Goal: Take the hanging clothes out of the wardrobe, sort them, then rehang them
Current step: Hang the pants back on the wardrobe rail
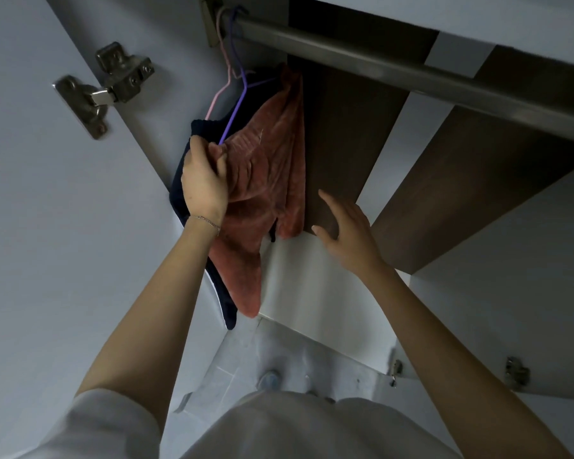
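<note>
Head view, looking up into an open wardrobe: left hand [204,180] bunched on the shoulder of a salmon-pink ribbed top [265,167], grip closed on cloth where the purple hanger [234,107] meets it. Right hand [347,226] spread wide, empty, hovering just beside the hem near the dark wood back panel [338,134]. Hung at the far left end of the metal rail [395,66], pressed against a dark navy garment [183,187] on a pink hanger [221,91]. Rest of the rail bare. Door hinge [103,87] at left; tiled floor [232,362] far below.

Top judged light, limp and slightly fuzzy, likely to slide off a thin wire hanger if tugged by the fabric. Better taken by the hanger hook at the rail, with the free hand supporting the hanging cloth underneath.
</note>
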{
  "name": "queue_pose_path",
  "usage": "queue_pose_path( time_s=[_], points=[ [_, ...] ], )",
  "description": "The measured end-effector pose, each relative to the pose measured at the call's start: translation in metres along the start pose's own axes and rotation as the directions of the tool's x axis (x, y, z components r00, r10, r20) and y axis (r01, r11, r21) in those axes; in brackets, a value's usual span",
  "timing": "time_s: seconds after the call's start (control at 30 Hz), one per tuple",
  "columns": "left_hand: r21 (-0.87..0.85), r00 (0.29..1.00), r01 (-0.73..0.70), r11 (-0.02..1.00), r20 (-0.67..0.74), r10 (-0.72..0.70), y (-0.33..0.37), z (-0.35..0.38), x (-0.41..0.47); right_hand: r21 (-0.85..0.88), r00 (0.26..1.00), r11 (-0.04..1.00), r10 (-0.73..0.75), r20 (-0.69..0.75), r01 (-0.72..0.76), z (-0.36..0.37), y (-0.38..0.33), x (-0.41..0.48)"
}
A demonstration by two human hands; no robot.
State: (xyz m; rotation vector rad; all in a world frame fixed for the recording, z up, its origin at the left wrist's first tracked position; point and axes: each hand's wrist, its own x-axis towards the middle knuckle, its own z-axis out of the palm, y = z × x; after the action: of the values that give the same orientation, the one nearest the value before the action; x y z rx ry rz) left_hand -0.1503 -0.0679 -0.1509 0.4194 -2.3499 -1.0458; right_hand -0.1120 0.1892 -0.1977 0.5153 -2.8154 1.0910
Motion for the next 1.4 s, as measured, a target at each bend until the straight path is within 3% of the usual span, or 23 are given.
queue_pose_path(
  time_s=[0.13, 0.23, 0.4, 0.57, 0.77, 0.93, 1.13, 1.4],
  points=[
    [0.128, 0.992, -0.123, 0.984, 0.053, 0.117, -0.003, -0.013, -0.022, -0.018, 0.999, 0.999, -0.04, 0.026, 0.04, 0.008, -0.006, -0.006],
    [0.333, 0.974, -0.221, 0.917, 0.039, 0.221, -0.008, -0.02, -0.049, -0.041, 0.996, 0.996, -0.076, 0.046, 0.078, 0.014, -0.012, -0.013],
    [0.404, 0.964, -0.262, 0.876, 0.059, 0.261, -0.027, -0.031, -0.116, -0.064, 0.979, 0.979, -0.187, 0.08, 0.192, 0.029, -0.026, -0.031],
    [0.452, 0.996, -0.066, 0.889, 0.08, 0.033, -0.055, -0.051, -0.198, -0.137, 0.937, 0.959, -0.201, 0.286, 0.248, 0.052, -0.045, -0.066],
    [0.541, 0.976, 0.153, 0.827, 0.048, -0.212, -0.091, -0.095, -0.294, -0.151, 0.852, 0.92, -0.26, 0.454, 0.362, 0.085, -0.071, -0.124],
    [0.583, 0.938, 0.307, 0.752, -0.051, -0.343, -0.125, -0.148, -0.374, -0.095, 0.735, 0.874, -0.336, 0.589, 0.476, 0.123, -0.113, -0.173],
    [0.564, 0.865, 0.498, 0.659, -0.272, -0.421, -0.168, -0.235, -0.468, 0.037, 0.534, 0.744, -0.512, 0.673, 0.667, 0.184, -0.197, -0.257],
    [0.522, 0.667, 0.742, 0.421, -0.516, -0.537, -0.222, -0.388, -0.608, 0.222, 0.264, 0.628, -0.584, 0.767, 0.746, 0.279, -0.333, -0.394]
  ],
)
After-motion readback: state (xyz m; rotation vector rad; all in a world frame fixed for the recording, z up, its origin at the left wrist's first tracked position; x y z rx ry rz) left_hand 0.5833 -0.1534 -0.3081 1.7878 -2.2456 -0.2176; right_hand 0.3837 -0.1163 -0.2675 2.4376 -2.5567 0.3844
